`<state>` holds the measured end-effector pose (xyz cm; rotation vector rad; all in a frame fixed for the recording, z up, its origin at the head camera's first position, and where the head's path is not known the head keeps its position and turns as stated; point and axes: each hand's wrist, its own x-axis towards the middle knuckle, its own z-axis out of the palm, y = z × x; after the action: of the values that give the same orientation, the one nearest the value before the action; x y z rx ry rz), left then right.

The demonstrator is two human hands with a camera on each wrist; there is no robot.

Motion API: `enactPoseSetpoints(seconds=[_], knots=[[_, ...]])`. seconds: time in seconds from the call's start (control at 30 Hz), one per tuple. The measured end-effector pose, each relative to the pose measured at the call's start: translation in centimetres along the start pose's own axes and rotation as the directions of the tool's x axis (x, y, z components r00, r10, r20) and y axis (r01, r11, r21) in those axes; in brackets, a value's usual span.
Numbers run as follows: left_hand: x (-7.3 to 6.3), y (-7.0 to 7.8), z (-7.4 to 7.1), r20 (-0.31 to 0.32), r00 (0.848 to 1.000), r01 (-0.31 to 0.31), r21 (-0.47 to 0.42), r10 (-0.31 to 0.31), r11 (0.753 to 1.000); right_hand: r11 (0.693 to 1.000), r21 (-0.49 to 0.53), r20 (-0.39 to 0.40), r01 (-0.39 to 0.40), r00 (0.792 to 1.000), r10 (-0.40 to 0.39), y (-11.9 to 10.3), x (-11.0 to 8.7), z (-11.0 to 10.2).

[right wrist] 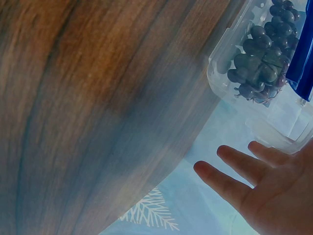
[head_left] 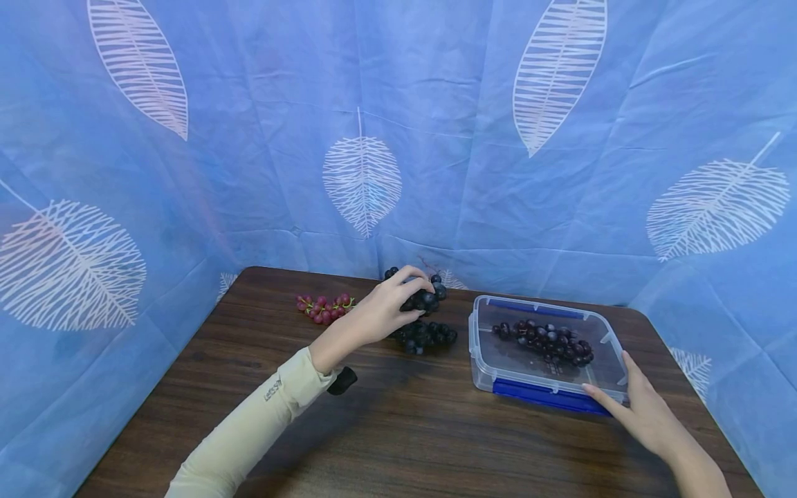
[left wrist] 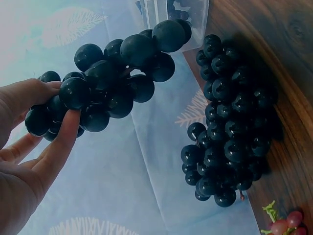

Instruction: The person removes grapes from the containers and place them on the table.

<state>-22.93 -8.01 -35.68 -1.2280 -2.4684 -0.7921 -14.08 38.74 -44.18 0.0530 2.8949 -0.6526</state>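
Note:
My left hand grips a bunch of large dark grapes between thumb and fingers. The held bunch hangs above the table. Below it lies a second bunch of black grapes, separate from the held one in the left wrist view. On the right, a clear plastic food container with blue latches holds a bunch of dark purple grapes. My right hand touches the container's front right corner, thumb at the front and straight fingers along the side. Whether a lid covers the container is hard to tell.
A small bunch of red grapes with green stems lies on the table, left of the black grapes. The dark wooden table ends at the back against a blue cloth with white leaf prints.

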Motion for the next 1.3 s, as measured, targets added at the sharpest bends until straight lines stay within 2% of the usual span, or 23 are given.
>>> enactPoseSetpoints(seconds=[0.37, 0.73, 1.3], knots=[[-1.5, -0.1, -1.0, -0.018, 1.0, 0.001, 0.015, 0.0, 1.0, 1.0, 0.001, -0.004, 0.003, 1.0, -0.003, 0.2, 0.1, 0.1], [-3.0, -0.4, -2.3, -0.026, 0.999, 0.039, 0.024, -0.039, 0.999, 1.0, -0.007, -0.001, 0.0, 1.0, 0.0, 0.1, 0.1, 0.1], [-5.6, -1.4, -3.5, -0.089, 0.995, 0.04, 0.044, -0.036, 0.998, 1.0, -0.007, 0.003, -0.011, 1.0, 0.011, 0.2, 0.2, 0.2]])
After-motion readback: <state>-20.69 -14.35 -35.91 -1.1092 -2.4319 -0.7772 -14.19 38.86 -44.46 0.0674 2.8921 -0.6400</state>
